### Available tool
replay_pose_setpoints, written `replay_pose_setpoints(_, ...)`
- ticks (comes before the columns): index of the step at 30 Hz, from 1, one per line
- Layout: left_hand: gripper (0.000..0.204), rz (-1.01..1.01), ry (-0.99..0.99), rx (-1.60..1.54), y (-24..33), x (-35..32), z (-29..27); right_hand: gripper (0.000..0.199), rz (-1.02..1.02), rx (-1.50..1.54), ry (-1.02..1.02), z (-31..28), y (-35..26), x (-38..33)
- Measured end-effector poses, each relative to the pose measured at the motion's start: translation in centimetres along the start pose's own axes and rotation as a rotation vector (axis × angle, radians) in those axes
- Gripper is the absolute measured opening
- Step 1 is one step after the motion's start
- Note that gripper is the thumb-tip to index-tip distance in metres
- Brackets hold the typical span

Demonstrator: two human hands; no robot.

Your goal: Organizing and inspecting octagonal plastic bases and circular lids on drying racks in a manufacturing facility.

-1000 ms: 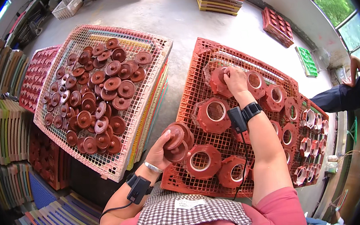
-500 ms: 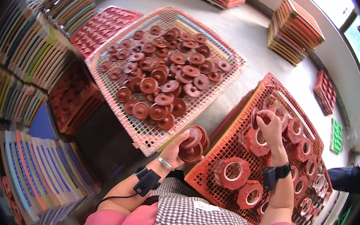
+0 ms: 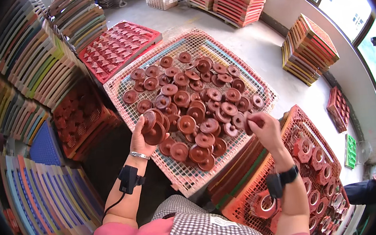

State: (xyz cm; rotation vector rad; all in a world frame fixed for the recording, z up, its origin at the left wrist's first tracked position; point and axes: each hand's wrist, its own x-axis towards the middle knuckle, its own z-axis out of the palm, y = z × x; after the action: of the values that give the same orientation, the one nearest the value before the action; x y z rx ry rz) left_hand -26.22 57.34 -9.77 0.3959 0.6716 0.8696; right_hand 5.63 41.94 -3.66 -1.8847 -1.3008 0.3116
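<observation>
Several brown lids point(image 3: 154, 132) are sitting in my gripping left hand point(image 3: 139, 141), beside the left edge of the mesh tray point(image 3: 180, 177). My right hand point(image 3: 265, 130) is pinching one lid point(image 3: 247, 123) near its right corner. More lids point(image 3: 186, 124) are lying mid-tray.

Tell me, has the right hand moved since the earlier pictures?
Yes. The right hand moved left, from above the orange crate to the right edge of the pale crate.
</observation>
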Motion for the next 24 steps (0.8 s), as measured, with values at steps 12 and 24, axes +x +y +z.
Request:
replay_pose_setpoints(12, 0.049, -0.166, 0.042, 0.124, 8.8, 12.5, -5.5, 0.012, -0.026, -0.414, 0.04, 17.5, 6.5, 17.3)
replay_pose_setpoints(24, 0.055, -0.114, -0.22, 0.615, 5.5, 31.9, 6.1, 0.008, -0.059, -0.031, 0.023, 12.6, -4.2, 7.1)
